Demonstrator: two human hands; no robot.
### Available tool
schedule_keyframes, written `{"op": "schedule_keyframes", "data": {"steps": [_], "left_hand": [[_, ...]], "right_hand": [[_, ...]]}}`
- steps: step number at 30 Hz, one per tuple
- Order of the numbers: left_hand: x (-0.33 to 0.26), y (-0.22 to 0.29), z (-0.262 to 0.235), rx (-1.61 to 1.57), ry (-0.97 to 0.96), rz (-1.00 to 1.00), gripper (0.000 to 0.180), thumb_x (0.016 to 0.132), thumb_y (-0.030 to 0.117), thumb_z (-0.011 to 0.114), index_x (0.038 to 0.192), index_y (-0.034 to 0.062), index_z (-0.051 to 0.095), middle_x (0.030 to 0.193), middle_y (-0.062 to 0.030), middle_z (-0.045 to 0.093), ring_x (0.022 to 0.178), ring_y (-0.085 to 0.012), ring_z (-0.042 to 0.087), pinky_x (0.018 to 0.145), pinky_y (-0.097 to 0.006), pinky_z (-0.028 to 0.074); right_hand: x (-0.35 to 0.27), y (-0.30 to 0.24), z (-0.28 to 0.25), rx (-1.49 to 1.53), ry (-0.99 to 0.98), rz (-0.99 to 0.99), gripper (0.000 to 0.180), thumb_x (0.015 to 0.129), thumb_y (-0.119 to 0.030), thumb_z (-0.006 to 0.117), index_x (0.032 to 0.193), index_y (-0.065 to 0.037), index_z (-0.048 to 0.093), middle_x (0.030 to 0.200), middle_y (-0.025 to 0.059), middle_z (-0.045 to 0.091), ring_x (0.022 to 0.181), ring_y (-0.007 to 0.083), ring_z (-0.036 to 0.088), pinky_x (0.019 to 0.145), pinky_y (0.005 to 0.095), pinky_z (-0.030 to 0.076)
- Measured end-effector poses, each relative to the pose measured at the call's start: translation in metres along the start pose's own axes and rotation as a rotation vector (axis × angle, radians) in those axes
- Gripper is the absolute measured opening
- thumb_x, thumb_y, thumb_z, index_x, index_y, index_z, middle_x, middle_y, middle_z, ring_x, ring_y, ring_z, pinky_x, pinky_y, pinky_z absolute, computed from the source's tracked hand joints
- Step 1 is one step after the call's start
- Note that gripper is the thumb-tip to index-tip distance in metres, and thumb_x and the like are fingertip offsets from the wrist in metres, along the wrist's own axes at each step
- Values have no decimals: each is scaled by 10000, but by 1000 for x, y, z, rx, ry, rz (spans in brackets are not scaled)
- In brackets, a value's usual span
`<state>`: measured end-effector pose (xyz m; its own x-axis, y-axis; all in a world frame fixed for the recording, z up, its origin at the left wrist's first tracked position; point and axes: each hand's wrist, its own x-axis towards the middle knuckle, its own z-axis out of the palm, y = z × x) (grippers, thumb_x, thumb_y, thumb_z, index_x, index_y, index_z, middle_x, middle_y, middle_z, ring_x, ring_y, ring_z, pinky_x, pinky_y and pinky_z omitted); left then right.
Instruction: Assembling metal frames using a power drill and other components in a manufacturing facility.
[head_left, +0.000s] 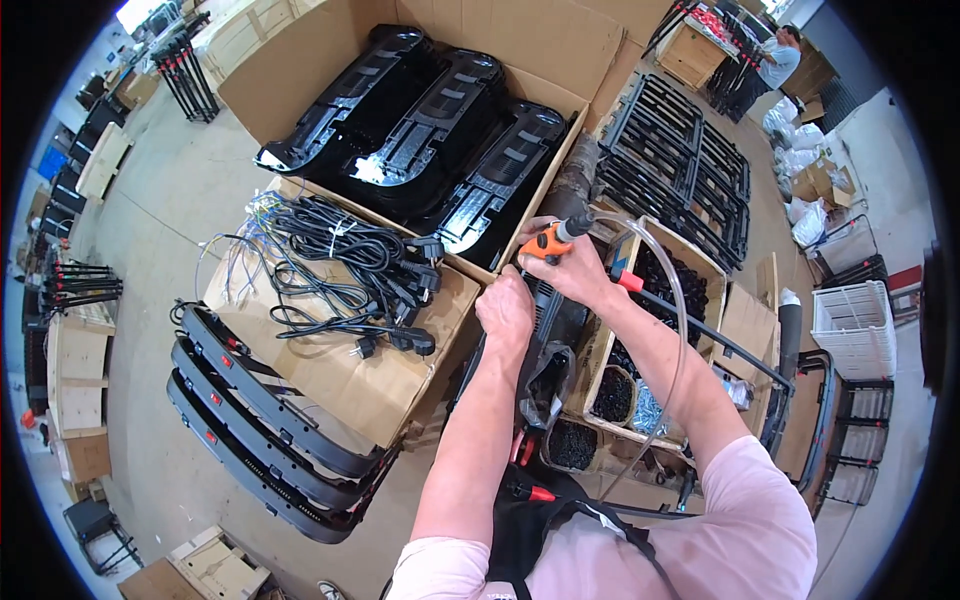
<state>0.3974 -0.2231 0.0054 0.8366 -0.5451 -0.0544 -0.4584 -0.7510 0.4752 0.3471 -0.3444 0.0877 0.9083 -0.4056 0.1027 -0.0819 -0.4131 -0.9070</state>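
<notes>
My right hand (572, 268) is wrapped round an orange air screwdriver (545, 243) with a clear hose (672, 270) running back from its end. Close beside it, my left hand (507, 305) is closed over the edge of a long black part; what its fingers grip is hidden under them. A dark ribbed piece (543, 308) shows between the two hands. Just beyond them stands an open cardboard box (560, 42) holding several glossy black moulded panels (455, 85).
Left of my arms, bundled black power cables (330, 245) lie on a cardboard sheet (370, 400), above several curved grey bars (270, 415). To the right, cartons (690, 240) hold small black parts and silver screws (648, 405). Black frames (680, 150) are stacked behind; a person (778, 60) stands farther off.
</notes>
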Motion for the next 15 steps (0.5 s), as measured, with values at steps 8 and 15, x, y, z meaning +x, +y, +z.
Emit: {"op": "schedule_keyframes", "data": {"steps": [8, 15], "left_hand": [[2, 13, 10, 114, 81, -23, 178, 1031, 209, 557, 971, 63, 638, 863, -180, 779, 793, -359, 786, 697, -492, 630], [-3, 9, 21, 140, 286, -3, 225, 1048, 284, 595, 965, 78, 625, 809, -180, 763, 729, -368, 767, 662, -499, 616]], "right_hand": [[-6, 0, -24, 145, -24, -19, 458, 840, -135, 823, 1239, 21, 661, 1102, 95, 748, 1035, 174, 711, 975, 340, 559], [-16, -27, -93, 233, 84, -92, 502, 856, -109, 844, 1293, 20, 633, 1186, 129, 760, 1096, 175, 713, 988, 353, 575]]}}
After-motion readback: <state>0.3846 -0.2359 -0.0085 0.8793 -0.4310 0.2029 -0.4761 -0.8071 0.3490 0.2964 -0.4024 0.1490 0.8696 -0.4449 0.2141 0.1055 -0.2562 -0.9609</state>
